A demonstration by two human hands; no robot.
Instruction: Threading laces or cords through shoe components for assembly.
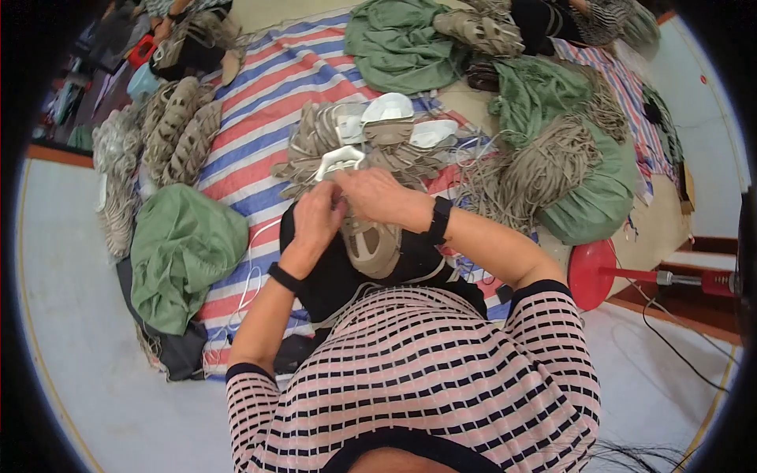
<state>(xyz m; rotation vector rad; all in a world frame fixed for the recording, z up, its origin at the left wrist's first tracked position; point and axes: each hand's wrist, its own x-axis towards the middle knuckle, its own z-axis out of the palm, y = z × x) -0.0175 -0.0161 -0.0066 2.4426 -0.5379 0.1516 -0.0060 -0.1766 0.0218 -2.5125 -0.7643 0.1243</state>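
A beige and brown shoe upper (374, 251) lies over my black-clad lap, its toe toward me and its white-edged collar (341, 160) pointing away. My left hand (317, 219) is closed, with its fingertips at the upper's throat. From the other side my right hand (377, 194) bends over the same spot, its fingers drawn together against the upper. The fingertips of both hands meet there and hide anything small between them. Just beyond my hands sits a fanned pile of similar uppers (315, 134), some with white linings (388, 108).
A striped sheet (252, 118) covers the floor. Green sacks (189, 252) lie left and far, with a bundle of tan laces (552, 158) at right. More uppers (177, 126) are stacked far left. A red round-based stand (591, 274) is at my right. Other people sit at the far side.
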